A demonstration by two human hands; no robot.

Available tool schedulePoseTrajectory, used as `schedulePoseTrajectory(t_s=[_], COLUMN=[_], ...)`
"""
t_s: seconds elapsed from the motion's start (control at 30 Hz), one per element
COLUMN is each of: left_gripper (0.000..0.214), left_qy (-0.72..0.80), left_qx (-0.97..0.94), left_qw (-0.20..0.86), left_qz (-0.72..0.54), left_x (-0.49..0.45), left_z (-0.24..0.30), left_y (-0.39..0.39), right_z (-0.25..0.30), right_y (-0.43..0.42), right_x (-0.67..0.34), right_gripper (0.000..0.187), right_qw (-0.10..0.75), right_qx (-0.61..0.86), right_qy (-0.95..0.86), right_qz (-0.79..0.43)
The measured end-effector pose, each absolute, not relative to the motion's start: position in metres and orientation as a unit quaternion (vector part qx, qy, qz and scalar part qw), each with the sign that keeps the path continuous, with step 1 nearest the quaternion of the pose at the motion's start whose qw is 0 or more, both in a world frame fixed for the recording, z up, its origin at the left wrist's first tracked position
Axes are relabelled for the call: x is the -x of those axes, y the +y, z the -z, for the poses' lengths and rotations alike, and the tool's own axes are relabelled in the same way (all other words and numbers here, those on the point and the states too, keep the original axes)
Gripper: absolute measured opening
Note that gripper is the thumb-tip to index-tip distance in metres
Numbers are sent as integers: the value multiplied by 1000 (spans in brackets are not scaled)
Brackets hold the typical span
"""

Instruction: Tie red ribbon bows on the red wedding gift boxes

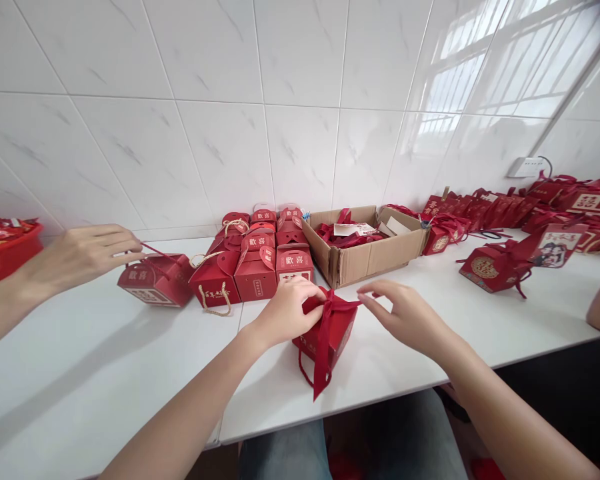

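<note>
In front of me on the white table stands a small red gift box point(341, 333) with a rope handle hanging at its lower side. A red satin ribbon point(323, 347) is looped at its top, one tail hanging down the front. My left hand point(291, 308) is closed at the top left of the box, its fingers pinching the ribbon beside the knot. To the right, my right hand point(405, 317) pinches another stretch of the same ribbon, pulled out sideways and taut. The exact grip of the left fingertips is partly hidden.
At left, another person's hand point(85, 257) holds the cord of a red box point(155, 283). Stacked red boxes point(257, 273) and a cardboard carton point(375, 257) of ribbons stand by the wall. A ribboned box point(495, 267) lies right; a red basket point(10, 257) is far left.
</note>
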State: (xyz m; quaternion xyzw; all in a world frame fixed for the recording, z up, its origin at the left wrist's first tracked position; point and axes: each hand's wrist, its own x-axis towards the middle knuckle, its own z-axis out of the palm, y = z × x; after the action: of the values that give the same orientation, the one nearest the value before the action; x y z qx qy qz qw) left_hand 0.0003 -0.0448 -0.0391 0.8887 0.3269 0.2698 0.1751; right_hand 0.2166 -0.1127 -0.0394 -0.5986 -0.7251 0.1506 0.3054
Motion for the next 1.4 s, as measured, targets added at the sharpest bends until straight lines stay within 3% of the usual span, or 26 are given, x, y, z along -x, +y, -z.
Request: schedulePoseTrajectory(t_s=[0.13, 0.3, 0.57, 0.9, 1.1, 1.23, 1.4], left_gripper=[13, 14, 15, 13, 7, 11, 16], left_qy=[332, 344, 352, 375, 347, 338, 346], left_qx=[-892, -884, -873, -865, -861, -872, -875], left_qw=[167, 204, 245, 268, 298, 294, 283], left_qz=[-258, -242, -230, -197, -220, -197, -186], left_x=[-2, -1, 6, 19, 17, 14, 13], left_z=[32, 22, 20, 18, 17, 17, 24], left_y=[-48, -49, -43, -37, -37, -35, -31], right_z=[29, 29, 34, 51, 49, 37, 39], right_y=[-93, -66, -68, -84, -94, -112, -124], right_x=[-213, -200, -201, -204, -199, -183, -174], right_gripper=[31, 32, 27, 29, 21, 28, 10], right_qw=[353, 306, 323, 383, 425, 339, 267], right_qx=[576, 529, 502, 525, 507, 530, 528], right_qy=[-710, -716, -689, -698, -739, -768, -792], right_qz=[-200, -338, -411, -299, -129, -123, -153])
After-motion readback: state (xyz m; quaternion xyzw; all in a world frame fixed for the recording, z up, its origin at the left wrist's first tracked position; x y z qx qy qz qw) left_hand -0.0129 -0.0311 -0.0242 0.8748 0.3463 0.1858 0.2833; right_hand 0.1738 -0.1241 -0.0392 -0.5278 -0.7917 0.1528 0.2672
